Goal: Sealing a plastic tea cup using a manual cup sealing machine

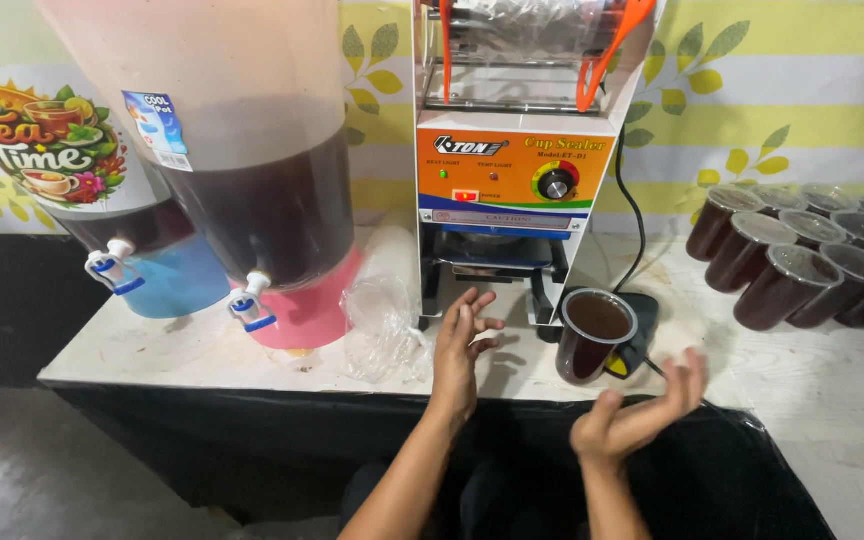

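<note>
Right hand point(637, 418) open, palm up, holding nothing; left hand point(459, 345) spread, empty, near the cup sealer point(512, 170). Unsealed filled cup point(592, 335) stands between them at counter edge. Risk: a stray knuckle tips it, spilling onto the black cable point(634, 215).

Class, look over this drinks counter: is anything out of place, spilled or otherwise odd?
One open cup of dark drink stands alone by the sealer, partly on a black pad with a cable, apart from the sealed cups at right. A crumpled plastic bag lies by the pink dispenser. No spill shows. Both hands are empty.
</note>
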